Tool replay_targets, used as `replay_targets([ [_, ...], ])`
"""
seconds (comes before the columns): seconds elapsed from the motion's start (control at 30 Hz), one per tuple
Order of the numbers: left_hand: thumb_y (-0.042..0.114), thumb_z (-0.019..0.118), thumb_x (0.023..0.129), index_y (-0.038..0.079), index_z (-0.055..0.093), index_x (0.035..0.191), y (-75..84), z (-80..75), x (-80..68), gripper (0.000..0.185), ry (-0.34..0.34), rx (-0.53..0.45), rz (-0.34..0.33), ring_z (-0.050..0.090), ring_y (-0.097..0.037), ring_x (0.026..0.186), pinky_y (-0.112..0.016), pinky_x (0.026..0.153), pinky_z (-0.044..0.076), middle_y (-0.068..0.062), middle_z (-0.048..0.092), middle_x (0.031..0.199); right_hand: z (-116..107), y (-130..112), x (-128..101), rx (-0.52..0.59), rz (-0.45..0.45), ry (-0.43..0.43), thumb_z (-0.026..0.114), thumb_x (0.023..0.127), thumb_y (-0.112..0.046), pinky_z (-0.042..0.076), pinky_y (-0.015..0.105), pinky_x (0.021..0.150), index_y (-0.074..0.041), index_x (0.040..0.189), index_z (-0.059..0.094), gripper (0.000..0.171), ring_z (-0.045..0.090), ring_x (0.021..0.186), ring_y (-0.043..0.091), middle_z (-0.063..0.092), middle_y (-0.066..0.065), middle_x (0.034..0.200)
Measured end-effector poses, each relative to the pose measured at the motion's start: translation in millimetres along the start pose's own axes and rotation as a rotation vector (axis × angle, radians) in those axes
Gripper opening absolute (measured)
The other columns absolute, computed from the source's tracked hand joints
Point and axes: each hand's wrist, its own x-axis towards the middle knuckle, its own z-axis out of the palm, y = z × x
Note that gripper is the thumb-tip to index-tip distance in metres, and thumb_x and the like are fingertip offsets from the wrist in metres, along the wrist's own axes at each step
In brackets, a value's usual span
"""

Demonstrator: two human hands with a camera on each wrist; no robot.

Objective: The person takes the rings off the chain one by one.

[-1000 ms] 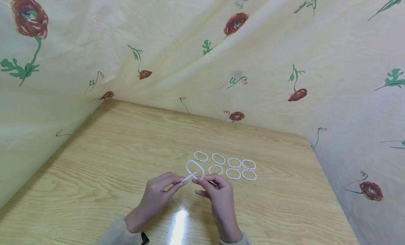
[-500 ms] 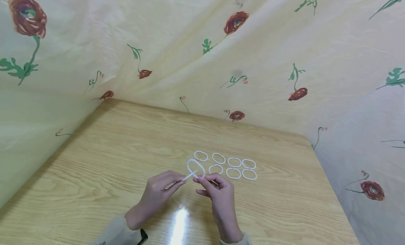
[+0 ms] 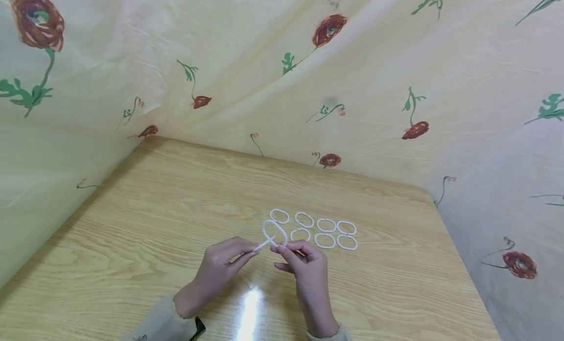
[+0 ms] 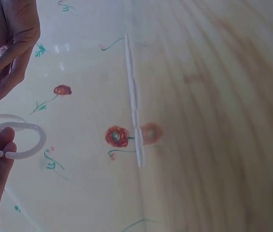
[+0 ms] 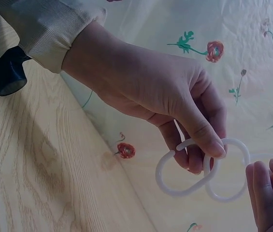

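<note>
In the head view my left hand (image 3: pixel 224 262) pinches a thin white plastic ring, an oval one seen nearly edge-on (image 3: pixel 263 245), between thumb and fingers. My right hand (image 3: pixel 306 267) pinches another white plastic ring (image 3: pixel 265 226), tilted up with its face showing. These rings cross at the fingertips, above the tabletop. From the right wrist, the left hand (image 5: pixel 150 92) has its thumb over the spot where white rings (image 5: pixel 187 191) overlap; one has a narrow gap beside the fingers. The right hand's fingers (image 5: pixel 262 193) show at the lower right. In the left wrist view, a gapped ring (image 4: pixel 40 140) encircles fingertips.
Beyond the hands several similar white oval rings (image 3: pixel 325 241) lie on the wooden table (image 3: pixel 176 199) in two rows. A cloth with printed red flowers (image 3: pixel 246 86) hangs along the table's back and sides. A black object (image 5: pixel 10 72) sits at the left sleeve.
My right hand and its ring have shifted slightly right, and the ring stands a little higher in the head view. The left hand stays almost still; both keep their hold.
</note>
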Motion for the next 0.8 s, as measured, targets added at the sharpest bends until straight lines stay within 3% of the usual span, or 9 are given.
replay_targets([
  [0.4,0.002,0.071,0.084,0.001,0.072,0.088,-1.3,-2.2,-3.0,0.004,-0.022,-0.014,-0.080,0.070,-0.017,0.070,-0.012,0.071,0.057,-0.008,0.073,0.081,-0.6,-0.9,0.0,-0.006,0.000,0.007,0.070,0.083,0.005,0.062,0.027,0.063,-0.013,0.073,0.068,0.019,0.074,0.082,0.015,0.072,-0.001,0.081],
  [0.8,-0.014,0.076,0.069,0.001,0.072,0.085,-6.0,-6.5,-1.7,0.022,0.006,-0.052,-0.148,0.069,-0.017,0.067,-0.012,0.067,0.057,-0.008,0.072,0.077,-1.0,1.0,-1.5,-0.006,0.014,0.009,0.070,0.083,0.003,0.061,0.025,0.061,-0.016,0.071,0.066,0.023,0.074,0.081,0.014,0.073,-0.002,0.079],
])
